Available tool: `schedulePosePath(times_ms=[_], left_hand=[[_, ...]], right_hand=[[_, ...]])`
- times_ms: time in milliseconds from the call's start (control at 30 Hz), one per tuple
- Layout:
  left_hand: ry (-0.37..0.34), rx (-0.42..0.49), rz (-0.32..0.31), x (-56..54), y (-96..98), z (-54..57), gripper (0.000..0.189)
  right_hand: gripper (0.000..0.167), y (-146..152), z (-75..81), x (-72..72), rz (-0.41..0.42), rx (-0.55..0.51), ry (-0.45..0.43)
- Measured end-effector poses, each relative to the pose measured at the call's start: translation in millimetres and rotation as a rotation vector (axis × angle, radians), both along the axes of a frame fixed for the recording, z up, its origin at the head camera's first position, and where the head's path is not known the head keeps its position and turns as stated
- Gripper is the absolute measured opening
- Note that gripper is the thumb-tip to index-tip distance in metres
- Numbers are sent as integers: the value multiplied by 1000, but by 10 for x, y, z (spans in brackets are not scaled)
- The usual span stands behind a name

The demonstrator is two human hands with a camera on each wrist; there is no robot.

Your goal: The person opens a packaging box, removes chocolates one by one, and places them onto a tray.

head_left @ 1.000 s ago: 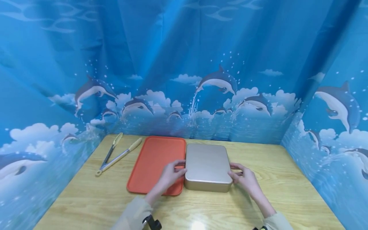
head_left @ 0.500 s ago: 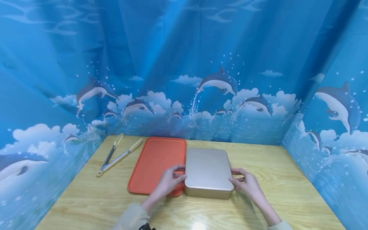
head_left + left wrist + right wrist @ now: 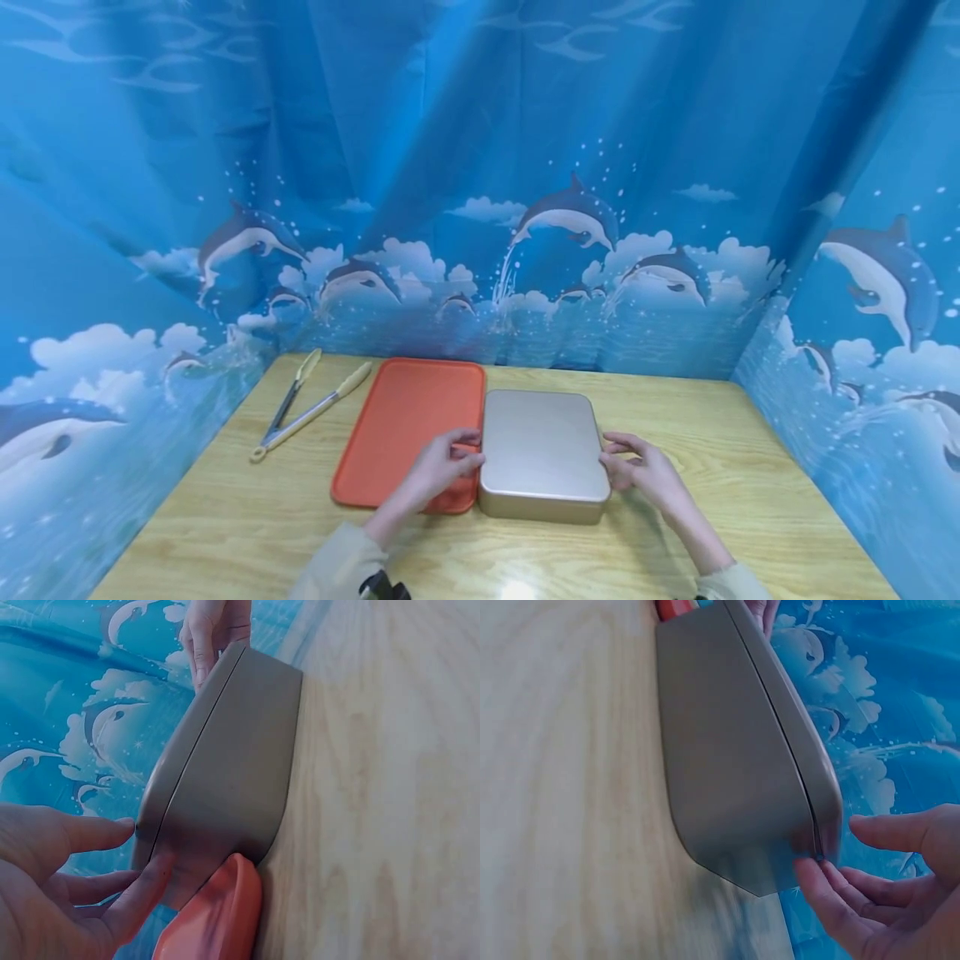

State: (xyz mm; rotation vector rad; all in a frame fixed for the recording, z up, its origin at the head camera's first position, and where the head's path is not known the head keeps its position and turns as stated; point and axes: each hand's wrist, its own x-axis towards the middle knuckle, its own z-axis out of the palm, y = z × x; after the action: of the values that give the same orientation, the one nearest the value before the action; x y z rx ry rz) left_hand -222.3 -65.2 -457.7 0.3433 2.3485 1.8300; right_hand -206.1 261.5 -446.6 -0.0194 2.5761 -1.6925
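Two hands flank a single metal tin (image 3: 543, 507) on a wood-grain table (image 3: 742, 492), the left hand (image 3: 438, 467) at the tin's 9 o'clock and the right hand (image 3: 651, 477) at its 3 o'clock. Over the past second the tin has slid a short way toward 6 o'clock, nearer the person, and both hands have come with it; in the last half second it has hardly shifted. The move appears to be one of positioning, leaving the tin squarely within reach and close to settled.

Neither hand is wrapped around the metal: on each, thumb and fingers stand moderately parted, with fingertips meeting the tin's side around the seam of its lid (image 3: 546, 442). The lid sits on; how firmly the fingertips press cannot be told.

The count: one tin with one lid, and one orange-red tray (image 3: 427, 400) at the tin's 9 o'clock, its edge close against the metal and its 5 o'clock corner beneath the left hand. Farther out, between 9 and 10 o'clock, lies one pair of kitchen tongs (image 3: 309, 412), its two arms spread toward 1 o'clock. Two pale sleeves (image 3: 341, 562) enter from below, and a dolphin-print curtain (image 3: 450, 100) rises at 12 o'clock.
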Motion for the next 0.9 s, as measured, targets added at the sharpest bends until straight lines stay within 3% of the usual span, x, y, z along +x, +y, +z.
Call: schedulePosePath(times_ms=[167,400,733,900], left_hand=[[-48,5,26,-114,16,6,46],[-74,21,55,-174,45,16,43],[-199,38,132,-219,73,47,35],[-232,84,132,-236,61,26,34]], right_hand=[[51,14,-8,-140,-8,-46,-44],[50,19,-49,-249,-1,-84,-87],[54,26,-28,-269,15,-88,-112],[56,30,-16,-258,19,-89,-106]])
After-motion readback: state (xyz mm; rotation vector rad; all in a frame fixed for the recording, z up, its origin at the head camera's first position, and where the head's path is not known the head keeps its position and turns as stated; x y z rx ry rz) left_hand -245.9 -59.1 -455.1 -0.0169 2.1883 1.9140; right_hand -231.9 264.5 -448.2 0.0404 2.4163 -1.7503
